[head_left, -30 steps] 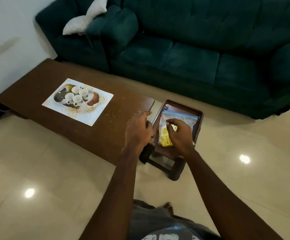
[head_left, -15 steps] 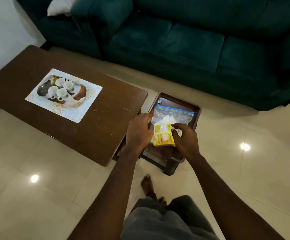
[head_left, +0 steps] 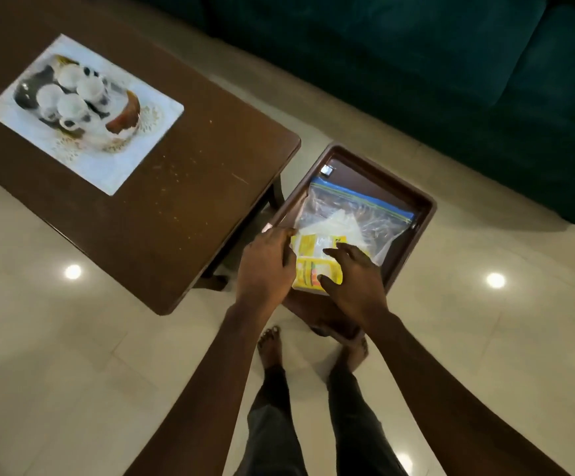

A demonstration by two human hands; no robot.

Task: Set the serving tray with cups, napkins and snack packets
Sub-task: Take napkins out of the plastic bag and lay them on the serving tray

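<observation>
My right grip (head_left: 354,280) lies open, flat on two yellow snack packets (head_left: 313,273) by one zip bag (head_left: 347,211) in the brown tray (head_left: 425,211). My left grip (head_left: 265,266) touches the bag's edge; pinching or not, I cannot tell. Four white cups (head_left: 71,108) sit far left of it on the worktop (head_left: 183,187), so most remains, I judge.

Dim warm indoor light. Three small round lamp reflections glare on glossy floor (head_left: 73,338): lower left, right of centre, bottom edge. Sofa (head_left: 450,63) at upper right almost black, detail lost. Motion blur smears cups (head_left: 68,106) at upper left; zip bag (head_left: 358,211) at centre sharper. Wide-angle bending toward frame edges.
</observation>
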